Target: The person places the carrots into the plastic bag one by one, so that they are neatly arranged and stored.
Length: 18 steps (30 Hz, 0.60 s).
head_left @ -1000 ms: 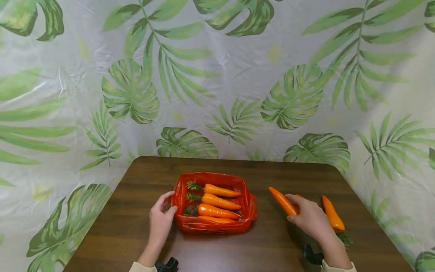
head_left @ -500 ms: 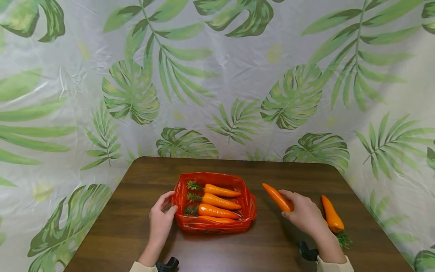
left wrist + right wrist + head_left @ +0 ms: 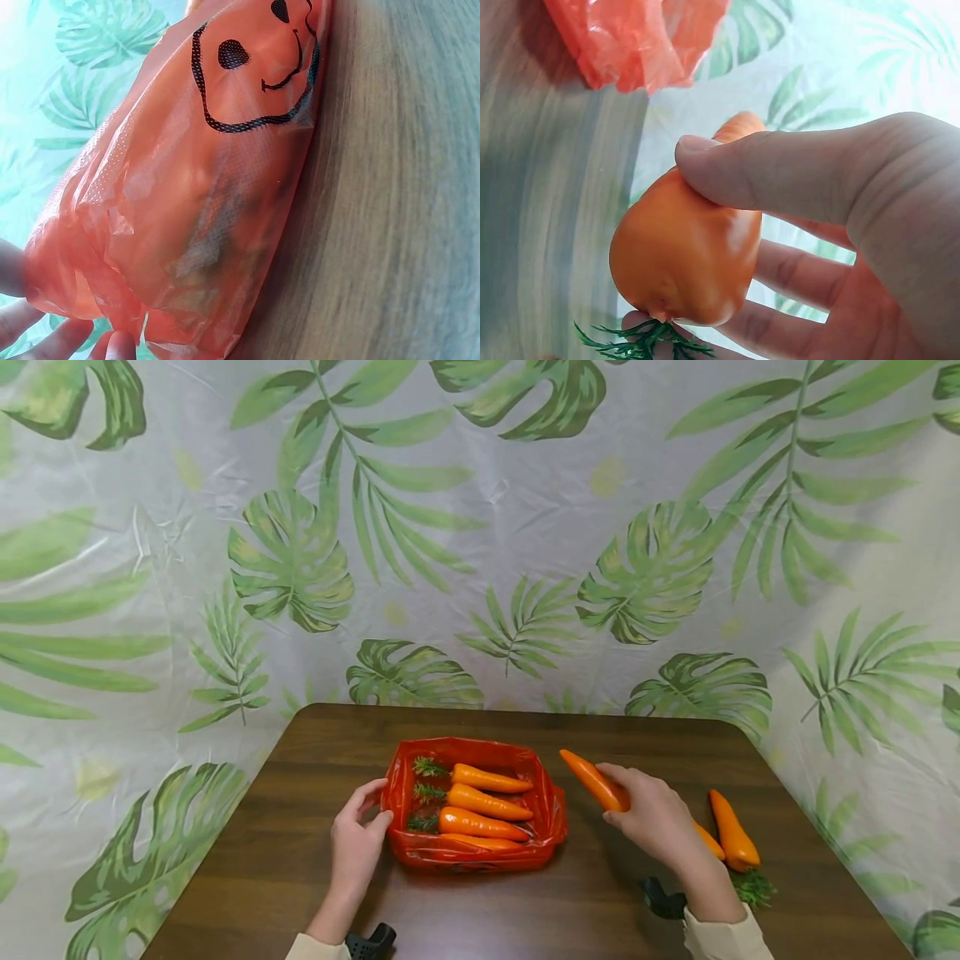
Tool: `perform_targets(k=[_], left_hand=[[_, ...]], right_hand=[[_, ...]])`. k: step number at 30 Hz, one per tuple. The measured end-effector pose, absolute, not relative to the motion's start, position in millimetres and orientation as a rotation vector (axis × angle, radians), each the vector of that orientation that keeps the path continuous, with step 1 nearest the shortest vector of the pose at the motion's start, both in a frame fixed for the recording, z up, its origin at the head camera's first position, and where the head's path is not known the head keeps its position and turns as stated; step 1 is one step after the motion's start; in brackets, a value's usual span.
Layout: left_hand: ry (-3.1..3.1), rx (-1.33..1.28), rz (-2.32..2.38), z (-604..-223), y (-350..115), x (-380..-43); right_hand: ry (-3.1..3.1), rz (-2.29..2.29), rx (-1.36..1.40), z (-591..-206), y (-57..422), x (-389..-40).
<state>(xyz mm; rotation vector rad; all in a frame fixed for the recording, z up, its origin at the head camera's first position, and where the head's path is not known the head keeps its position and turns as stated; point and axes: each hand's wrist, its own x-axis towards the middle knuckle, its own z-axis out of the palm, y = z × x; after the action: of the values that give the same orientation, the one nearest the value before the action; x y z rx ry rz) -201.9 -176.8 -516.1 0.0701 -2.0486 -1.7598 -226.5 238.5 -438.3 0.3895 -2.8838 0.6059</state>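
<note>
My right hand [image 3: 651, 817] grips an orange carrot [image 3: 592, 778] above the table, its pointed end aimed up and left toward the bag. In the right wrist view the thumb [image 3: 727, 171] presses over the carrot [image 3: 682, 255], fingers behind it, and green leaves [image 3: 649, 341] show at its thick end. A red plastic bag [image 3: 480, 860] lies open at the table's middle with several carrots [image 3: 491, 802] side by side inside, leafy ends left. My left hand [image 3: 358, 843] holds the bag's left rim; the left wrist view shows fingertips [image 3: 64, 341] at the bag's [image 3: 150, 225] edge.
Two more carrots lie at the right of the brown wooden table [image 3: 285, 877]: one whole carrot [image 3: 733, 831], and beside it another carrot [image 3: 708, 842] partly behind the right wrist. A leaf-patterned sheet [image 3: 525, 543] hangs behind the table.
My right hand has carried its carrot up and left, closer to the bag, uncovering part of another carrot on the table. The left hand and bag stay in place.
</note>
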Motion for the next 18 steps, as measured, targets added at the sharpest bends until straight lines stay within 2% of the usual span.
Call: perform_targets(k=[18], left_hand=[[-2.057,0.075,-1.759,-517,-177,-202]], right_hand=[[-2.839,0.629,0.483,-427,210,-234]])
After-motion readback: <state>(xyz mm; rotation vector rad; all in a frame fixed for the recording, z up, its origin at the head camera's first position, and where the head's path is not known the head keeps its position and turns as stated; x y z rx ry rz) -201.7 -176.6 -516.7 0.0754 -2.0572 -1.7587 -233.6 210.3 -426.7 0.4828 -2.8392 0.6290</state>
